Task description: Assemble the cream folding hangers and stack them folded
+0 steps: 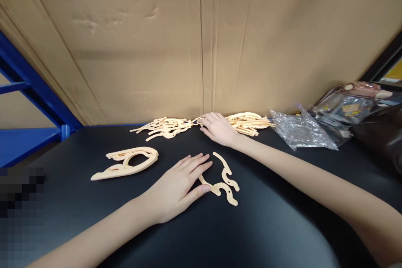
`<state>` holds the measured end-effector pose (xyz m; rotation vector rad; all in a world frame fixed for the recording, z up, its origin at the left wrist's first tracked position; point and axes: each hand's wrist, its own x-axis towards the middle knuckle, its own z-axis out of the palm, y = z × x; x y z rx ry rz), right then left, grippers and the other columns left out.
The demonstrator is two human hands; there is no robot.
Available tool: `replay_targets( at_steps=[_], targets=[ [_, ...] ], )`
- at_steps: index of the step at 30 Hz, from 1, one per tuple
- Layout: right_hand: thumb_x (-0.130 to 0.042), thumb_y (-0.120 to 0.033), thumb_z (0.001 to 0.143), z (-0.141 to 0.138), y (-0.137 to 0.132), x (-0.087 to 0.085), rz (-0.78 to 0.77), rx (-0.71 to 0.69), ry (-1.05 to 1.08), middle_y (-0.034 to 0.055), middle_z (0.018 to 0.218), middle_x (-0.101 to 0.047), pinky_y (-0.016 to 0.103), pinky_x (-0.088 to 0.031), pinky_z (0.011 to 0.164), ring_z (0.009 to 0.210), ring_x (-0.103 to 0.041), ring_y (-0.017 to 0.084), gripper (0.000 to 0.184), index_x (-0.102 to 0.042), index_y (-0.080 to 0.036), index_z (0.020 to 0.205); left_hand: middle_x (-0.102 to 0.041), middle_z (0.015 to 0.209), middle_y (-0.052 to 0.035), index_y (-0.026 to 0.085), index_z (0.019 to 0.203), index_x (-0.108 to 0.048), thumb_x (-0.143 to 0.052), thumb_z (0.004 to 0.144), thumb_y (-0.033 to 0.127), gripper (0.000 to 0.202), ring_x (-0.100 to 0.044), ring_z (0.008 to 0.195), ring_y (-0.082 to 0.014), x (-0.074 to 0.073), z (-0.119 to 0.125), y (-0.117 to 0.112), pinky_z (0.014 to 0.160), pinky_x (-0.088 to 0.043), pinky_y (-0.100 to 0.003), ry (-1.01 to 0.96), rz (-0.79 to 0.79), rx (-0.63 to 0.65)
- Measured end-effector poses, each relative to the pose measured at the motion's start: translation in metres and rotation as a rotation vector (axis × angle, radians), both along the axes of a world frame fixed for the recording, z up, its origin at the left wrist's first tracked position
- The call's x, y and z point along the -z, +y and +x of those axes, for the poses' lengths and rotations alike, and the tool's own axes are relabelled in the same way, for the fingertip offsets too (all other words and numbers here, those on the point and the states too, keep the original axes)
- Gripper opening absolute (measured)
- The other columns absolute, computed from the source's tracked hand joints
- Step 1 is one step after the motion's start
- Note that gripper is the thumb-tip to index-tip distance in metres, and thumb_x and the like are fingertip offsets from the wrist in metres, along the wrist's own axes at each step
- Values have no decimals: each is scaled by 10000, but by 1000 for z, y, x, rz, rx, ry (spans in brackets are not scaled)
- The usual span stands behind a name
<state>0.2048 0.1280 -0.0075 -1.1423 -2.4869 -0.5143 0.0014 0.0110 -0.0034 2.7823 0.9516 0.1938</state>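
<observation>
My left hand (179, 186) lies flat on the black table with its fingers stretched out. Its fingers and thumb rest over one end of a curved beige hanger arm (224, 188). Just beyond it is a second loose hanger arm (226, 171), with a small hook-shaped bend. My right hand (218, 129) reaches to the back of the table, fingers extended, between a loose heap of beige hanger parts (171, 126) and a stack of hanger arms (249, 122). Its fingertips are at the heap's edge; what lies under the palm is hidden. To the left sits a folded beige clothes hanger (125, 169).
A crumpled clear plastic bag (301, 130) is at the back right, beside a transparent pouch (345, 106) with a brownish thing on top. Tall cardboard (141, 50) stands behind the table (266, 226). A blue metal frame (34, 92) is at left.
</observation>
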Motion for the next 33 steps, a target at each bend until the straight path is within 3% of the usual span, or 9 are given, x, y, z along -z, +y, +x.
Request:
replay_targets(
  at_steps=[3, 11, 19, 27, 30, 33],
  targets=[
    [-375, -222, 986, -10, 13, -11, 5, 42, -47, 148, 1076, -600, 372, -366, 861, 1021, -508, 264, 317, -642, -103, 1108, -314, 1535, -44, 236, 1447, -343, -315, 992, 484, 519, -259, 1423, -226, 1, 0, 0, 1171, -221, -463, -11, -3, 3],
    [-472, -122, 925, -36, 41, -25, -18, 72, -209, 147, 1006, -607, 351, -326, 794, 953, -512, 251, 241, -711, -129, 957, -347, 1519, -60, 241, 1442, -353, -349, 990, 458, 502, -289, 1410, -247, 2, -2, 1, 1158, -246, -477, -58, 14, 31],
    [-440, -79, 929, -34, 41, -37, 100, 50, -285, 162, 1048, -601, 350, -316, 798, 996, -498, 266, 241, -676, -97, 976, -322, 1528, -74, 198, 1442, -359, -297, 990, 498, 546, -271, 1417, -247, -2, 0, -2, 1157, -246, -481, 9, 1, 7],
    [-327, -49, 959, -6, 24, -62, 275, 100, -186, 141, 910, -632, 347, -313, 758, 867, -518, 254, 274, -594, -71, 1012, -320, 1527, -77, 201, 1434, -375, -297, 991, 498, 539, -283, 1413, -245, -4, 0, -2, 1156, -246, -484, 17, -2, -1],
    [-323, -104, 981, 11, 0, -66, 339, 123, -112, 117, 885, -624, 338, -311, 733, 823, -508, 241, 249, -571, -89, 990, -322, 1527, -78, 196, 1432, -378, -293, 990, 500, 543, -282, 1413, -247, -4, 1, -3, 1157, -244, -490, 16, -9, -3],
    [-368, -135, 980, 28, -37, -60, 401, 61, -110, 78, 850, -610, 325, -319, 714, 796, -499, 220, 218, -579, -128, 923, -331, 1524, -76, 202, 1427, -383, -301, 987, 503, 539, -283, 1412, -252, -4, 1, -3, 1159, -237, -496, -8, -11, -5]
  ],
)
